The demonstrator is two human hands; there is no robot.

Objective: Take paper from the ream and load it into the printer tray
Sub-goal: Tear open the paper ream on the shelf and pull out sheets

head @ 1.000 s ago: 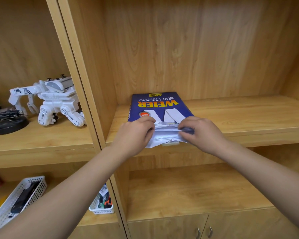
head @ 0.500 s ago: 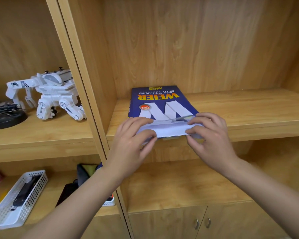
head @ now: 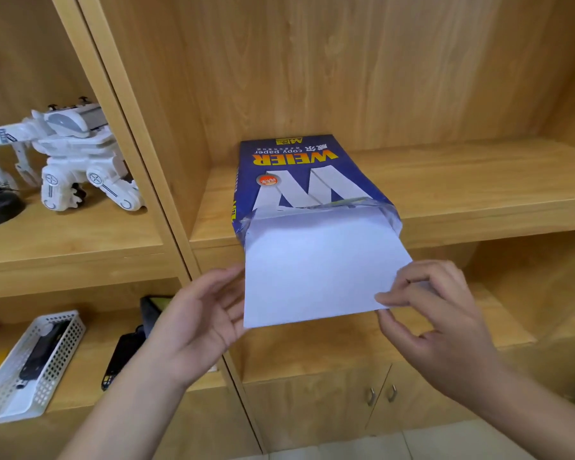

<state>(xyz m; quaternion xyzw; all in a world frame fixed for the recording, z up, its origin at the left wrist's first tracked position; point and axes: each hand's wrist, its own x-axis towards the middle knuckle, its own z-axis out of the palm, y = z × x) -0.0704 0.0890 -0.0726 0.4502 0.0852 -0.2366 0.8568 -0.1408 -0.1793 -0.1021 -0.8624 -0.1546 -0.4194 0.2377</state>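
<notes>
A blue ream point(head: 299, 174) marked WEIER lies on the wooden shelf point(head: 462, 194), its near end torn open. White paper point(head: 316, 267) sticks halfway out of that end, past the shelf's front edge. My right hand point(head: 439, 323) pinches the paper's near right corner between thumb and fingers. My left hand point(head: 200, 320) is spread open against the paper's left edge, fingers apart. No printer or tray is in view.
A vertical cabinet divider point(head: 140, 154) stands left of the ream. Beyond it sit a white toy robot point(head: 70, 161) and, one shelf lower, a white perforated basket point(head: 30, 363) and dark items point(head: 127, 353). Cupboard doors with handles point(head: 382, 393) are below.
The paper has slid out of the ream toward me, from a short strip to about half its length. Both hands have drawn back and down with it.
</notes>
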